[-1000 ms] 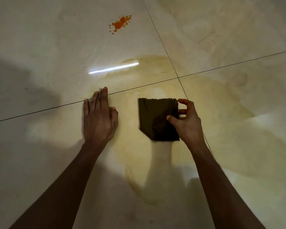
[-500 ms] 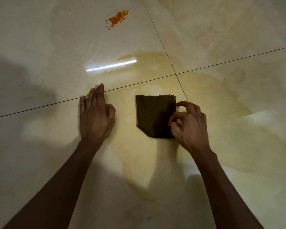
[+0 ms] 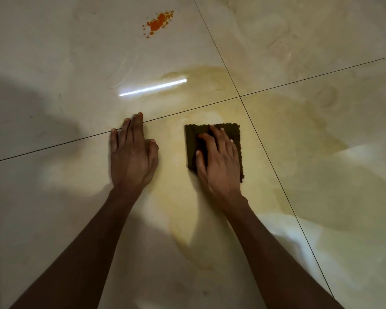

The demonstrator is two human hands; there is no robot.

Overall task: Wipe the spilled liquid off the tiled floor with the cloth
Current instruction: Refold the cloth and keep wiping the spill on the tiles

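Observation:
A dark folded cloth (image 3: 236, 139) lies flat on the glossy tiled floor (image 3: 321, 52), just below a tile joint. My right hand (image 3: 217, 160) lies on top of the cloth with straight fingers pressing it down. My left hand (image 3: 133, 152) rests palm down on the bare floor to the left of the cloth, fingers together and straight. An orange splatter of spilled liquid (image 3: 158, 22) sits on the far tile, well beyond both hands. A pale yellowish smear (image 3: 276, 121) spreads over the tiles around the cloth.
Dark grout lines (image 3: 254, 94) cross just beyond the cloth. A bright strip of reflected light (image 3: 153, 86) lies between the hands and the orange splatter. A shadow covers the floor at the left.
My right hand has let go of the cloth's right edge and moved onto its top, fingers now flat. The left hand has stayed in place.

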